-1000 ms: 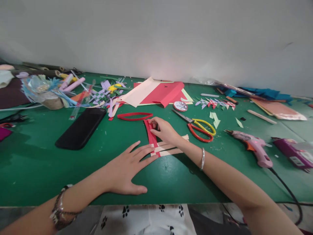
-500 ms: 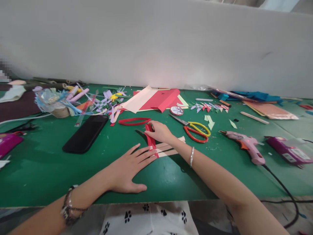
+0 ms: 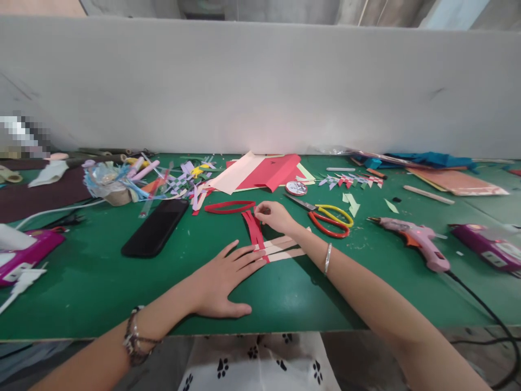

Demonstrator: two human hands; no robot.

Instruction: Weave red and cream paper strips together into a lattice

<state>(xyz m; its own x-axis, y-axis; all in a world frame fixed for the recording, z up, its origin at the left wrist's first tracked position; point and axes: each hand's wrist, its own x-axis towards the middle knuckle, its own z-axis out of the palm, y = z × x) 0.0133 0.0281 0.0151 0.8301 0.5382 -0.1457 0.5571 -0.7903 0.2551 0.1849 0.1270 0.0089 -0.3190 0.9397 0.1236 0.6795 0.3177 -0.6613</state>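
Red paper strips (image 3: 253, 228) cross pale cream paper strips (image 3: 287, 251) in a small weave near the middle of the green table. My left hand (image 3: 223, 279) lies flat with fingers spread, its fingertips pressing on the crossing and hiding part of it. Just beyond, the fingers of my right hand (image 3: 273, 216) are pinched at the far end of a red strip. The right forearm passes over the cream strips' right ends. A flattened red paper loop (image 3: 230, 207) lies beyond the weave, and scissors (image 3: 325, 215) with red and yellow handles rest to the right.
A black phone (image 3: 156, 228) lies left. On the right are a pink glue gun (image 3: 419, 241) with its cord and a purple power strip (image 3: 486, 244). Coloured paper sheets (image 3: 280, 168), a round tin (image 3: 296, 188) and paper scraps (image 3: 183, 179) lie toward the white partition (image 3: 260, 87).
My right hand has shifted slightly, and the red strips' far ends now fan apart. My left hand stays pressed on the weave. The camera view has tilted up a little.
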